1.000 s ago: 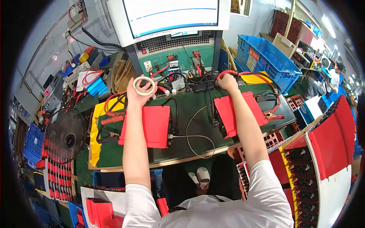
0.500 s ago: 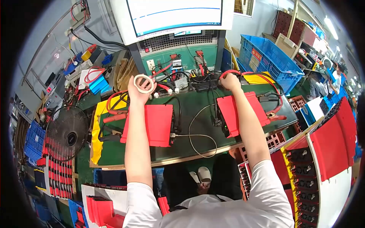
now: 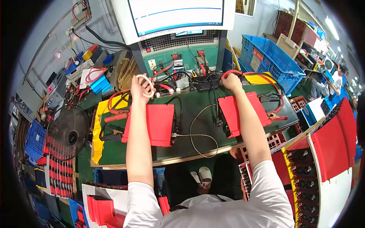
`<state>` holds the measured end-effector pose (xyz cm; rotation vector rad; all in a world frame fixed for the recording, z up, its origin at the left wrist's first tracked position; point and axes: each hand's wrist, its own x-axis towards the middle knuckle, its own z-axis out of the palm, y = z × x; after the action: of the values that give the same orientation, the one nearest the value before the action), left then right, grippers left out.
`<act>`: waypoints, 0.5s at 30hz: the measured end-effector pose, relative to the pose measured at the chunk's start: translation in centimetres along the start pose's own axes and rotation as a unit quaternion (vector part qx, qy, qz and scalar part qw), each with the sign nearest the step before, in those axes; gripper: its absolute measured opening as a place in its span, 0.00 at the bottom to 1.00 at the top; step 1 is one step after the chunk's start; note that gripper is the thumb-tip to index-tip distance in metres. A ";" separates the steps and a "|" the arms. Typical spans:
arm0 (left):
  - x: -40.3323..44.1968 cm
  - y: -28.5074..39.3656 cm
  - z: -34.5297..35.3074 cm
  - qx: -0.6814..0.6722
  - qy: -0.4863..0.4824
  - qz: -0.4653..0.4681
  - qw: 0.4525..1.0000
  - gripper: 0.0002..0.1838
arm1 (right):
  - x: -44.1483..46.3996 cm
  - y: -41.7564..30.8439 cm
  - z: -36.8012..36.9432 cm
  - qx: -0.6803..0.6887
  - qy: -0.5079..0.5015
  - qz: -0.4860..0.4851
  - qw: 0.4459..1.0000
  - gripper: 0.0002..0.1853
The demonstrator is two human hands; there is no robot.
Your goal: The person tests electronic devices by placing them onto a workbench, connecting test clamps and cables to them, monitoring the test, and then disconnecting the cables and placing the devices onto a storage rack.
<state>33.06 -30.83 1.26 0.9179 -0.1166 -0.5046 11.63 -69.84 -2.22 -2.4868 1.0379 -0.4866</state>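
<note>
A cream ring that looks like a roll of masking tape [image 3: 152, 89] is held up in my left hand [image 3: 139, 90], with fingers curled around it. That hand is above the far edge of the left red-cased device [image 3: 159, 123]. At the back of the bench, my right hand [image 3: 231, 82] is closed beside the red cables [image 3: 232, 72] and the right end of a black box [image 3: 205, 84]. What its fingers pinch is hidden. Below the right forearm lies a second red-cased device [image 3: 228, 114], partly covered by the arm.
A monitor [image 3: 176, 15] stands behind the green bench [image 3: 194, 146]. Red and black clamps [image 3: 116, 117] lie at the left. A black fan [image 3: 68, 133] stands left of the bench, a blue crate [image 3: 266, 57] at the back right. Another person [image 3: 336, 83] sits far right.
My left hand has turned the tape roll, so it now shows more edge-on, and its fingers have shifted. My right hand stays in the same place.
</note>
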 end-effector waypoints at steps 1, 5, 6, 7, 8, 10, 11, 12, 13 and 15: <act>-0.2 0.1 0.1 -0.007 -0.004 -0.003 1.000 0.35 | -0.1 0.0 0.0 0.001 0.001 -0.001 1.000 0.24; -0.6 0.2 0.5 -0.053 -0.018 -0.010 0.998 0.36 | 0.0 0.1 0.1 0.000 0.004 -0.004 1.000 0.24; -0.6 0.2 0.5 -0.066 -0.016 -0.016 0.998 0.36 | 0.1 0.1 0.1 -0.001 0.003 -0.004 1.000 0.24; -0.7 0.2 0.6 -0.080 -0.013 -0.023 0.996 0.36 | 0.2 0.2 0.1 -0.003 0.002 -0.005 1.000 0.24; -0.7 0.2 0.7 -0.087 -0.008 -0.022 0.996 0.36 | 0.2 0.2 0.1 -0.006 0.001 -0.007 1.000 0.24; -0.6 0.1 0.7 -0.102 0.001 -0.022 0.995 0.36 | 0.0 0.1 -0.1 -0.004 -0.004 -0.006 1.000 0.23; -0.6 0.1 0.7 -0.110 0.005 -0.021 0.994 0.36 | -0.1 0.0 -0.2 0.000 -0.007 -0.004 1.000 0.23; -0.5 0.1 0.7 -0.113 0.003 -0.023 0.993 0.36 | -0.1 0.1 -0.2 0.005 -0.010 -0.001 1.000 0.23; -0.5 0.1 0.7 -0.117 0.001 -0.024 0.993 0.36 | 0.1 0.1 -0.1 0.003 -0.011 -0.001 1.000 0.23; -0.8 0.1 1.0 -0.119 0.002 -0.027 0.993 0.36 | 0.1 -0.1 -0.2 -0.002 -0.015 -0.002 1.000 0.23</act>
<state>32.08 -31.14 2.08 0.6906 -0.0266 -0.5530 11.64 -69.90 -2.03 -2.4925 1.0231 -0.4476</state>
